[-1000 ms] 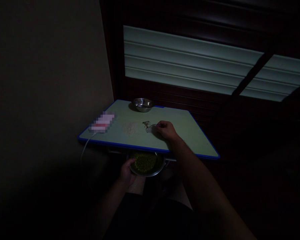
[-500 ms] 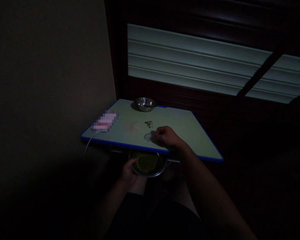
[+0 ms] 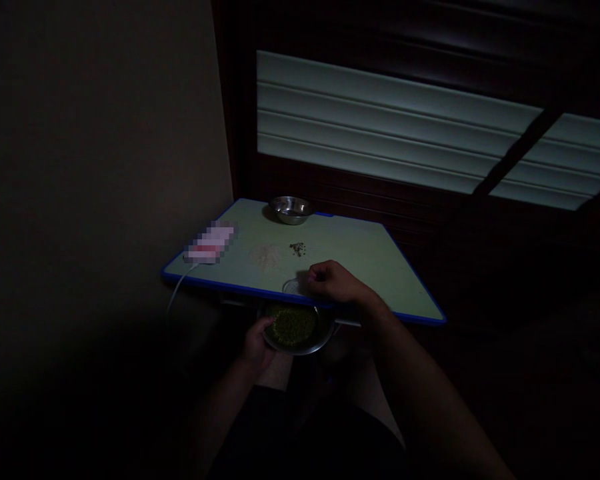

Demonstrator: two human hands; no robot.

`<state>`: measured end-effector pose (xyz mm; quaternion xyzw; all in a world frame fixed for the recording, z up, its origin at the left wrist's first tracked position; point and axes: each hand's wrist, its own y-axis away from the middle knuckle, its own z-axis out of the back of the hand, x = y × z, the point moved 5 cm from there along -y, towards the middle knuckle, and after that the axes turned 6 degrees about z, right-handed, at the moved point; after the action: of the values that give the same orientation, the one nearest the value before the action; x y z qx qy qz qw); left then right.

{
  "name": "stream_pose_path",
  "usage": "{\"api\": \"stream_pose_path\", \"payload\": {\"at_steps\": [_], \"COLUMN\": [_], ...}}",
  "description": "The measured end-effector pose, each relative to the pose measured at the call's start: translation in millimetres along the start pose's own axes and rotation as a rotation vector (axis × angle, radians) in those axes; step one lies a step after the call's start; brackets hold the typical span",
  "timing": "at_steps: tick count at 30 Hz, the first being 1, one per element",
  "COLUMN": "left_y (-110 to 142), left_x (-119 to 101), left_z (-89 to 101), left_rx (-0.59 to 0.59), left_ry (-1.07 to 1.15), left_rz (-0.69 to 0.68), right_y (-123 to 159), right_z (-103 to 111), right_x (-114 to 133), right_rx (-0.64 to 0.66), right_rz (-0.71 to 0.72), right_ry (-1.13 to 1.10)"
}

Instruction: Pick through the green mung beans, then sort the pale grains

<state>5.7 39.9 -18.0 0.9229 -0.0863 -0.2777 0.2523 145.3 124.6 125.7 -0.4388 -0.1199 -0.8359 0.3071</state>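
Note:
My left hand (image 3: 258, 343) grips the rim of a metal bowl (image 3: 307, 349), thumb over the edge. Small green beans, which look like mung beans (image 3: 293, 325), lie in the bowl, below the table's front edge. Above the tabletop, near that edge, my right hand (image 3: 330, 280) has its fingers curled together. A pale, see-through piece with a rounded edge (image 3: 295, 287) shows just left of these fingers and seems held by them; the dim light hides its kind. Beyond the right hand lies a small pile of dark bits (image 3: 297, 249).
The pale table (image 3: 380, 267) has a blue rim. A second metal bowl (image 3: 291, 211) stands at its back. A patch of pale grains (image 3: 266, 256) lies left of the dark bits. At the left is a blurred pink phone-like thing (image 3: 211, 243) with a white cable (image 3: 175, 293).
My right hand has moved slightly down towards the table's front edge, and the see-through piece has shifted with it. The left hand and its bowl stay in place.

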Motion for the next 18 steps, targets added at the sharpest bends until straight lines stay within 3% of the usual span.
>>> {"api": "stream_pose_path", "payload": {"at_steps": [3,9,13,18], "left_y": [1,1,0,-2], "left_x": [0,-1,0,0], "left_z": [-0.5,1.0,1.1,2.8], "left_rx": [0.014,0.007,0.006,-0.006], "left_ry": [0.008,0.008,0.008,0.007], "left_rz": [-0.015,-0.02,-0.004,-0.021], "right_y": [-4,-12,-14,-23], "right_z": [9,51,66,67], "right_x": [-8,-41,-61,-67], "right_rx": [-0.113,-0.548,-0.576,-0.524], "right_rz": [-0.03,-0.147,-0.268,-0.323], "right_ry": [-0.047,0.027,0.172,0.237]}}
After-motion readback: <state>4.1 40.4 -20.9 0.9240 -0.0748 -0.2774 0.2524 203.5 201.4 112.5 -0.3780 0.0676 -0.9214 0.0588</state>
